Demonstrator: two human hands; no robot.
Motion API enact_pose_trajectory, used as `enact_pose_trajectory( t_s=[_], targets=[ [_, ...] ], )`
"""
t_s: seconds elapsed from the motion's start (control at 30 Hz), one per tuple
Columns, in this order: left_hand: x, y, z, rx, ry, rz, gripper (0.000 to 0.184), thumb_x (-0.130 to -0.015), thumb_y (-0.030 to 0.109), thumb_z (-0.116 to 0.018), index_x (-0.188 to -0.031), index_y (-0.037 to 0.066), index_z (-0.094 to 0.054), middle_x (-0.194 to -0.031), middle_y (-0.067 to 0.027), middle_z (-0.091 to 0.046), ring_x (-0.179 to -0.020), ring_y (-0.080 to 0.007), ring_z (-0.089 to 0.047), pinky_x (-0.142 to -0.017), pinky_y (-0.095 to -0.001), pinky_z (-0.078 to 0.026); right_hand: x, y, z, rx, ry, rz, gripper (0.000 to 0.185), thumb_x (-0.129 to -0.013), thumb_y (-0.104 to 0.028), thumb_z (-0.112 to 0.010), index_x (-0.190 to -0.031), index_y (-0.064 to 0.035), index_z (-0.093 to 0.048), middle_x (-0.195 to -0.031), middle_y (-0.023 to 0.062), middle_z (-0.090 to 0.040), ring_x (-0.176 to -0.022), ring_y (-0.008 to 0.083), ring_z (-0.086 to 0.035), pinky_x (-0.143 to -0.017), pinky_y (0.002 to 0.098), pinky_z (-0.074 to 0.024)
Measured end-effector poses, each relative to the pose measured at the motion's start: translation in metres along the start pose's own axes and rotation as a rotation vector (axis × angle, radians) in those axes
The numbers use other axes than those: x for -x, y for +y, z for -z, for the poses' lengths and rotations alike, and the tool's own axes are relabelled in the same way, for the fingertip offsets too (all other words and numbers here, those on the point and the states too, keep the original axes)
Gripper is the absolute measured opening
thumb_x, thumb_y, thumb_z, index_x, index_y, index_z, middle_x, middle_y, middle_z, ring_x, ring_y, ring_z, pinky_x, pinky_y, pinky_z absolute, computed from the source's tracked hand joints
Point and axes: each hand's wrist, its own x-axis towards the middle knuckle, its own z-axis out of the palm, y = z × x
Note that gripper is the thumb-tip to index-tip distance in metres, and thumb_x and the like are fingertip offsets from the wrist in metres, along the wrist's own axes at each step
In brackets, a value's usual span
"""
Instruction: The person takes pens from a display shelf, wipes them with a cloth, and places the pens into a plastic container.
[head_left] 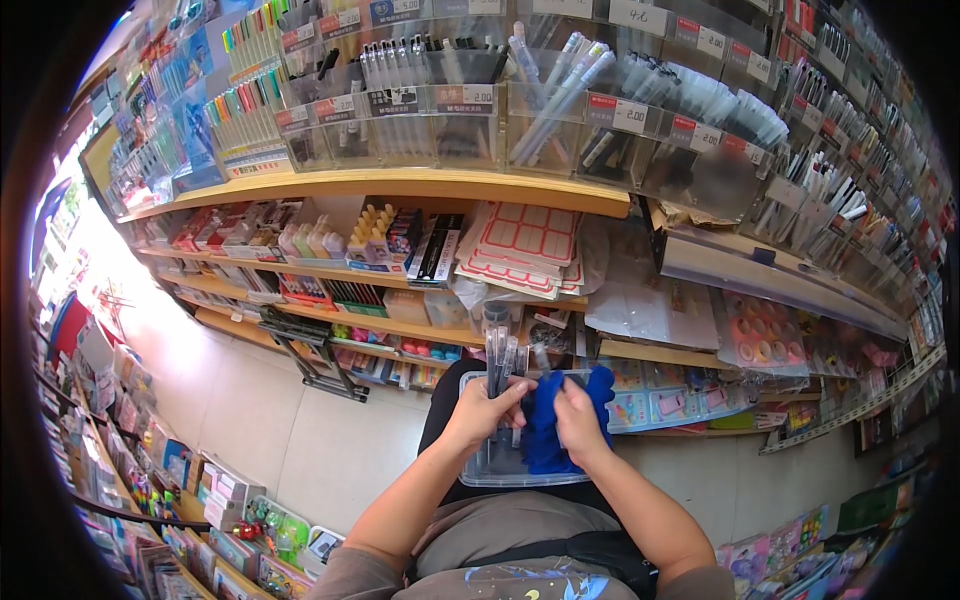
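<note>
Several clear-barrelled pens (500,358) stand upright in my left hand (487,408), its fingers closed round their lower part. My right hand (580,425) grips a bunched blue cloth (545,440), which hangs down beside the pens. Another pen-like item shows above the cloth, partly hidden by it. Both hands are over a clear plastic box (480,470) on my lap, and the cloth covers part of its inside.
Acrylic holders (465,130) full of pens line the upper wooden shelf (400,184). Label sheets (520,245) and boxed goods fill the shelves below. A black folding stand (318,360) is on the tiled floor (300,440). Packaged goods (235,490) stand at the lower left.
</note>
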Motion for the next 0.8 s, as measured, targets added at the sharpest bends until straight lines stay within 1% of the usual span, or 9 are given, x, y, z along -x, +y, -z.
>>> enact_pose_trajectory(
  t_s=[0.1, 0.2, 0.3, 0.4, 0.5, 0.6, 0.67, 0.77, 0.8],
  targets=[
    [0.0, 0.001, 0.002, 0.088, 0.001, -0.052, 0.025, -0.086, 0.02, -0.057, -0.098, -0.001, -0.062, -0.062, -0.0044, -0.058, -0.054, -0.0111, -0.056, -0.053, -0.0225, -0.046, -0.002, 0.01, 0.002, 0.453, -0.037, 0.073, 0.024, -0.093, -0.014, -0.038, -0.109, -0.0021, -0.051, -0.09, -0.0004, -0.056, -0.08, 0.0053, -0.049, -0.071, 0.0199, -0.041],
    [0.004, 0.005, 0.002, 0.09, -0.011, -0.055, 0.025, -0.086, 0.021, -0.057, -0.099, -0.001, -0.061, -0.062, -0.0041, -0.058, -0.056, -0.0112, -0.057, -0.056, -0.0227, -0.046, 0.0, 0.002, -0.007, 0.49, -0.038, 0.131, 0.024, -0.092, -0.013, -0.038, -0.11, -0.0016, -0.051, -0.088, 0.0015, -0.056, -0.08, 0.007, -0.05, -0.071, 0.0219, -0.0417],
    [0.004, 0.006, 0.002, 0.067, -0.048, -0.052, 0.027, -0.086, 0.021, -0.057, -0.101, -0.001, -0.061, -0.063, -0.0043, -0.058, -0.057, -0.0111, -0.057, -0.056, -0.0227, -0.046, 0.0, -0.001, -0.011, 0.618, 0.012, 0.229, 0.023, -0.091, -0.013, -0.039, -0.105, 0.0001, -0.051, -0.083, 0.0109, -0.059, -0.076, 0.0176, -0.058, -0.068, 0.0289, -0.0445],
    [0.003, 0.003, 0.003, 0.07, -0.076, -0.032, 0.029, -0.087, 0.021, -0.057, -0.104, -0.001, -0.06, -0.065, -0.0046, -0.059, -0.058, -0.0111, -0.057, -0.058, -0.0233, -0.047, 0.005, -0.016, -0.013, 0.911, 0.045, 0.199, 0.02, -0.088, -0.013, -0.041, -0.1, 0.0011, -0.049, -0.074, 0.0218, -0.059, -0.07, 0.0355, -0.06, -0.061, 0.0409, -0.0457],
    [0.006, 0.006, 0.0, 0.096, -0.085, -0.002, 0.031, -0.087, 0.022, -0.056, -0.108, -0.001, -0.058, -0.066, -0.0047, -0.059, -0.06, -0.011, -0.058, -0.06, -0.0238, -0.048, 0.007, -0.022, -0.017, 1.109, 0.082, 0.21, 0.02, -0.086, -0.014, -0.043, -0.098, 0.0022, -0.046, -0.068, 0.0256, -0.056, -0.065, 0.0436, -0.055, -0.055, 0.05, -0.0428],
    [0.007, 0.005, -0.002, 0.111, -0.078, 0.016, 0.033, -0.087, 0.022, -0.055, -0.111, -0.001, -0.056, -0.067, -0.0043, -0.059, -0.062, -0.0109, -0.058, -0.061, -0.0238, -0.048, 0.008, -0.017, -0.019, 1.206, 0.078, 0.219, 0.019, -0.085, -0.018, -0.046, -0.094, -0.0013, -0.041, -0.064, 0.024, -0.058, -0.062, 0.0433, -0.056, -0.057, 0.0535, -0.0428],
    [0.007, 0.004, -0.001, 0.127, -0.079, 0.02, 0.035, -0.088, 0.023, -0.055, -0.113, -0.001, -0.055, -0.067, -0.0039, -0.058, -0.061, -0.0108, -0.057, -0.061, -0.0237, -0.047, 0.008, -0.017, -0.021, 1.24, 0.049, 0.194, 0.021, -0.086, -0.019, -0.046, -0.094, -0.0007, -0.039, -0.064, 0.0241, -0.058, -0.061, 0.0426, -0.057, -0.056, 0.053, -0.0431],
    [0.005, 0.003, 0.002, 0.152, -0.046, -0.048, 0.039, -0.087, 0.025, -0.056, -0.114, -0.002, -0.054, -0.066, -0.0025, -0.056, -0.06, -0.0103, -0.054, -0.06, -0.0234, -0.045, 0.012, -0.016, -0.021, 1.286, -0.017, 0.197, 0.023, -0.086, -0.02, -0.047, -0.093, -0.0001, -0.038, -0.063, 0.0241, -0.058, -0.06, 0.0418, -0.057, -0.056, 0.0524, -0.0436],
    [0.005, 0.003, 0.003, 0.213, -0.013, -0.078, 0.04, -0.086, 0.027, -0.056, -0.115, -0.002, -0.054, -0.065, -0.0021, -0.055, -0.06, -0.0103, -0.053, -0.059, -0.0233, -0.044, 0.014, -0.016, -0.02, 1.3, -0.043, 0.205, 0.023, -0.086, -0.021, -0.047, -0.092, 0.0, -0.037, -0.063, 0.0242, -0.058, -0.06, 0.0416, -0.057, -0.055, 0.0522, -0.0438]
  ],
)
